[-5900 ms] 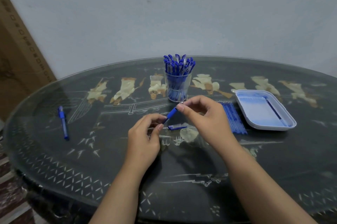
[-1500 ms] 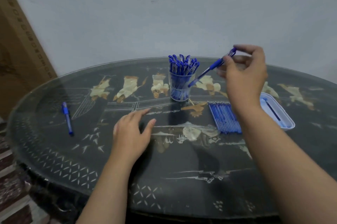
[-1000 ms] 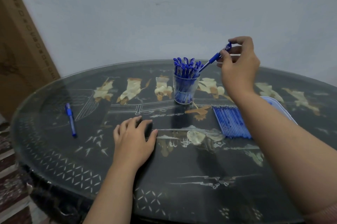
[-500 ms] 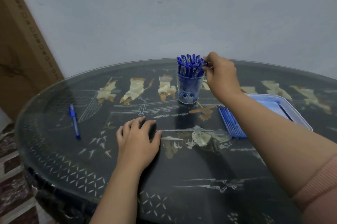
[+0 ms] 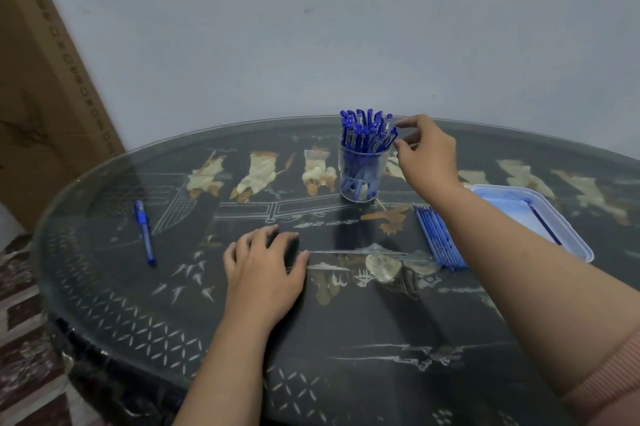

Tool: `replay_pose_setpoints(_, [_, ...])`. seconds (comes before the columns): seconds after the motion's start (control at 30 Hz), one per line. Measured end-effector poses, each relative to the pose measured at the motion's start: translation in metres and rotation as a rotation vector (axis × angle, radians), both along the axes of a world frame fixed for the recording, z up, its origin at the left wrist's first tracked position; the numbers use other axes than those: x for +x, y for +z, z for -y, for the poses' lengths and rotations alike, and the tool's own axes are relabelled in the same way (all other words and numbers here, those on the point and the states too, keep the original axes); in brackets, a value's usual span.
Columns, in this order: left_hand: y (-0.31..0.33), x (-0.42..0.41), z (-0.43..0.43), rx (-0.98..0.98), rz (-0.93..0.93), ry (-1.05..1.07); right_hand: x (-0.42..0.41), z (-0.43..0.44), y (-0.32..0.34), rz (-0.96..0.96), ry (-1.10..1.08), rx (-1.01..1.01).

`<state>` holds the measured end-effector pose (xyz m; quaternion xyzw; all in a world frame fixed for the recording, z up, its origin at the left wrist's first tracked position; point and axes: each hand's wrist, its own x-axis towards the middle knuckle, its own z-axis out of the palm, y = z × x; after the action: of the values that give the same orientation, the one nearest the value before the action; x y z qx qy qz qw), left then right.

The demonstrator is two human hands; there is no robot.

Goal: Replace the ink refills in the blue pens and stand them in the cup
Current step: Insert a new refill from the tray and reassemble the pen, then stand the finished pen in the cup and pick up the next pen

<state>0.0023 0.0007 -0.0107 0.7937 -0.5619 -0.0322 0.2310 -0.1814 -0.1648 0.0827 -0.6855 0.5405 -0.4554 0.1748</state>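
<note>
A clear cup [image 5: 360, 179] packed with several blue pens [image 5: 367, 129] stands at the back middle of the table. My right hand [image 5: 427, 157] hovers just right of the pen tops, fingers loosely spread, holding nothing. My left hand [image 5: 263, 273] rests palm down on the glass near the middle. One blue pen [image 5: 145, 233] lies alone at the far left. A row of blue refills [image 5: 440, 238] lies right of centre, partly hidden by my right forearm. One dark refill [image 5: 542, 223] lies in the white tray [image 5: 571, 242].
The dark round table [image 5: 346, 339] has a glass top with inlaid figures. A large cardboard box [image 5: 41, 106] leans against the wall at the left. The grey wall stands close behind the table's far edge.
My right hand carried a blue pen to the cup, stood it among the others and let go; it now hovers beside the pen tops. My left hand stayed flat on the table.
</note>
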Motion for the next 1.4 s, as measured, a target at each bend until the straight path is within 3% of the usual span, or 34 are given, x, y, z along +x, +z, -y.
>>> replay_pose_setpoints(0.3, [0.013, 0.007, -0.008, -0.1, -0.141, 0.008, -0.004, -0.074, -0.047, 0.106, 0.055, 0.076])
replay_pose_setpoints(0.5, [0.025, 0.07, -0.044, -0.314, -0.144, 0.295, 0.041, -0.118, -0.078, -0.059, 0.218, 0.116])
replay_pose_setpoints(0.63, [0.015, 0.121, -0.074, -0.181, -0.12, 0.504, 0.09, -0.128, -0.084, -0.205, 0.368, 0.075])
replay_pose_setpoints(0.8, [0.001, 0.142, -0.087, 0.084, -0.159, 0.518, 0.16, -0.139, -0.083, -0.323, 0.504, 0.05])
replay_pose_setpoints(1.1, [-0.006, 0.141, -0.088, 0.014, -0.149, 0.564, 0.26, -0.159, -0.081, -0.423, 0.523, 0.071])
replay_pose_setpoints(1.4, [-0.005, 0.143, -0.087, 0.022, -0.151, 0.559, 0.255, -0.159, -0.086, -0.42, 0.388, 0.078])
